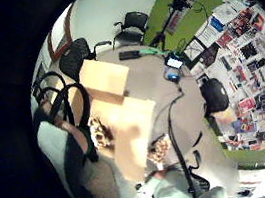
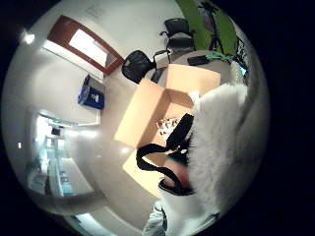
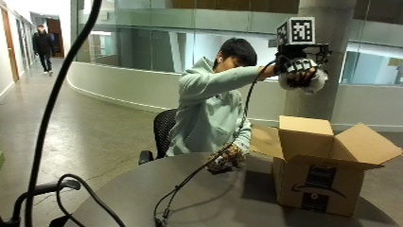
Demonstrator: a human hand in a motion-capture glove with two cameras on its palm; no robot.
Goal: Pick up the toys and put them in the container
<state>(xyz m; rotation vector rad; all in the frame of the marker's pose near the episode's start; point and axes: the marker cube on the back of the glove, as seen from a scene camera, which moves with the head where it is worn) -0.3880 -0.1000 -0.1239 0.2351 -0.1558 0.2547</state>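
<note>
While raised over the box (image 3: pixel 321 165), right hand (image 3: pixel 301 71) gripping white toy (image 3: pixel 315 81)

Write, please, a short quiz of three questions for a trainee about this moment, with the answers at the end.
1. True or false: the gloved right hand is raised over the open cardboard box, gripping a white furry toy.
2. Where is the spotted toy? A) inside the box B) in the bare hand at the table C) on the floor
3. Fill in: the box flaps stand ____.

Key
1. True. The thumb side palm view shows the white fur close to the palm, with the box beneath.
2. B.
3. Open.
</note>
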